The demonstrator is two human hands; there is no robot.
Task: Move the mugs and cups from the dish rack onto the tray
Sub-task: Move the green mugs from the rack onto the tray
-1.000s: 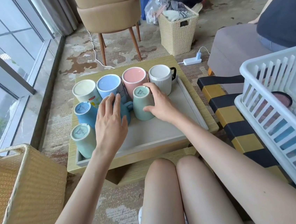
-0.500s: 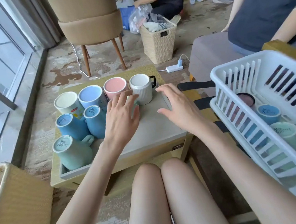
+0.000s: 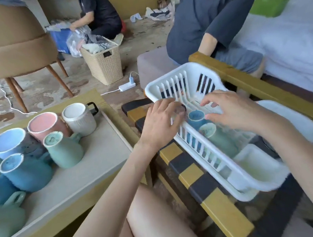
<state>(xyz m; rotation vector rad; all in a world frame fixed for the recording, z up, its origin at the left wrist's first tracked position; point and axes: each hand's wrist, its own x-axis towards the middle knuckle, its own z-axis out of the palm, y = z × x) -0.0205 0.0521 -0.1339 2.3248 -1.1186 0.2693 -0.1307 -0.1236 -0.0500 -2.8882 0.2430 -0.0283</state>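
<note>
The white dish rack (image 3: pixel 233 174) sits on a black-and-yellow striped bench at my right. Inside it stand an upside-down blue mug (image 3: pixel 195 116) and a green mug (image 3: pixel 218 140); a dark-rimmed cup (image 3: pixel 182 108) is mostly hidden behind my left hand. My left hand (image 3: pixel 161 122) hovers over the rack's near wall, fingers apart, holding nothing. My right hand (image 3: pixel 228 109) spreads above the blue and green mugs, also holding nothing. The grey tray (image 3: pixel 101 155) at my left carries several inverted mugs: pink (image 3: pixel 44 124), white (image 3: pixel 79 118), green (image 3: pixel 63 149) and blue (image 3: pixel 26 170).
A low wooden table (image 3: pixel 110 111) holds the tray. A person in a dark shirt (image 3: pixel 209 20) sits just behind the rack, another crouches farther back. A wicker basket (image 3: pixel 103 64), a tan chair (image 3: pixel 9 47) and a power strip (image 3: pixel 127 86) lie beyond.
Both hands left the mugs on the tray and swung right to the dish rack. My view turned right, bringing the rack to centre.
</note>
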